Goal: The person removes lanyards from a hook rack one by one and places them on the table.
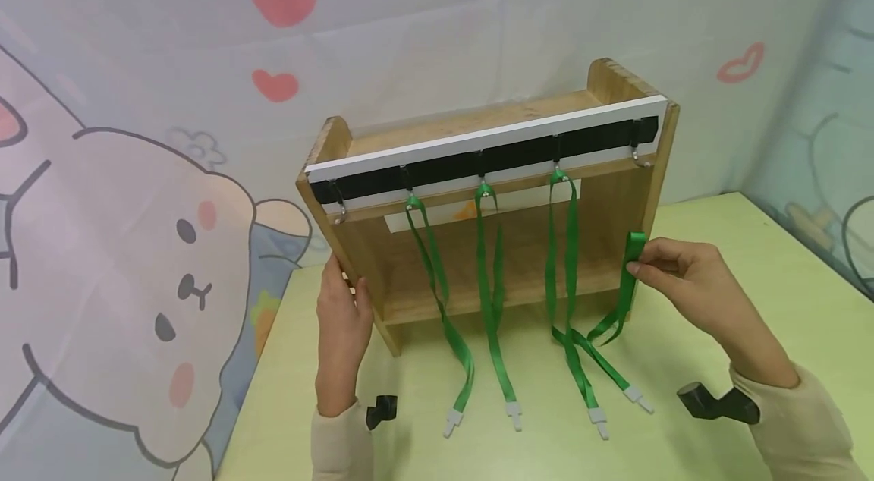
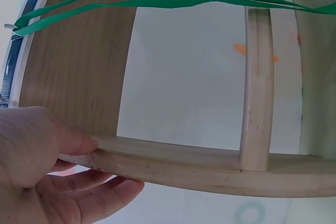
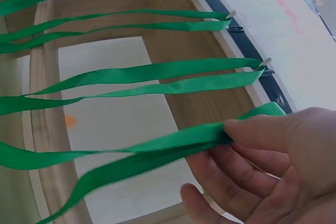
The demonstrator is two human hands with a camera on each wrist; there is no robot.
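Observation:
A wooden shelf rack [image 1: 410, 306] stands on the table, with a black-and-white strip [image 1: 515, 155] of metal hooks along its top front. My left hand [image 1: 341, 322] grips its left side panel [image 2: 173, 174], thumb on the inner side and fingers round the outer side. Between thumb and fingers, my right hand [image 1: 696, 284] pinches the looped top of a green lanyard [image 3: 184, 137] near the right side panel, below the right end hook [image 1: 639, 157]. Its strap droops and crosses another green lanyard [image 1: 572, 253]. Two more lanyards, one left [image 1: 430, 268] and one central [image 1: 482, 268], hang from hooks.
White plastic clips [image 1: 454, 420] at the lanyard ends lie over the pale green table [image 1: 273, 420]. Behind the rack is a cloth backdrop [image 1: 437, 33] with cartoon prints. The left end hook [image 1: 339, 215] is near the left side panel.

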